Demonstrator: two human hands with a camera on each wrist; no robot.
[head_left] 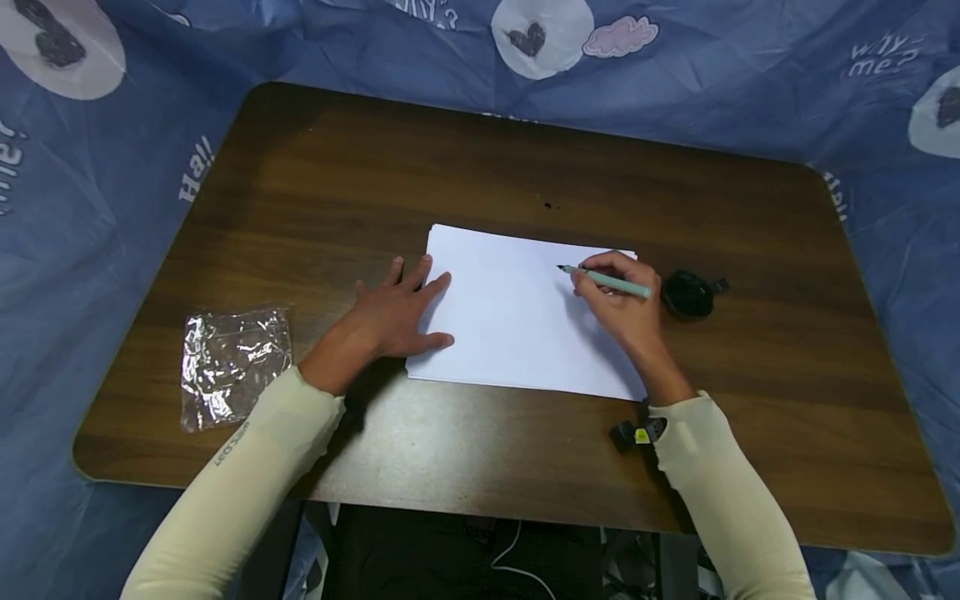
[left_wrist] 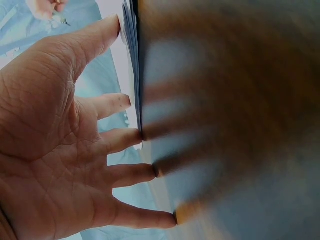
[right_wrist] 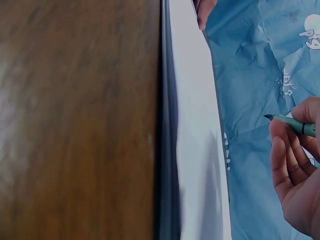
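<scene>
A stack of white paper (head_left: 495,325) lies on the brown table, its top sheet blank. My left hand (head_left: 397,315) is spread at the stack's left edge, thumb and some fingertips touching the paper. In the left wrist view, the straight fingers of that left hand (left_wrist: 75,140) reach the stack's side (left_wrist: 131,65). My right hand (head_left: 626,296) pinches a light green pen (head_left: 618,285) over the right part of the sheet. In the right wrist view, the dark tip of the pen (right_wrist: 280,119) points away from the right hand (right_wrist: 302,185), apart from the paper.
A clear plastic bag (head_left: 234,362) lies on the table (head_left: 480,458) at left. A small dark round object (head_left: 687,294) sits just right of my right hand. Beside the right cuff is a black device (head_left: 636,433) with a yellow label. Blue printed cloth (head_left: 712,75) surrounds the table.
</scene>
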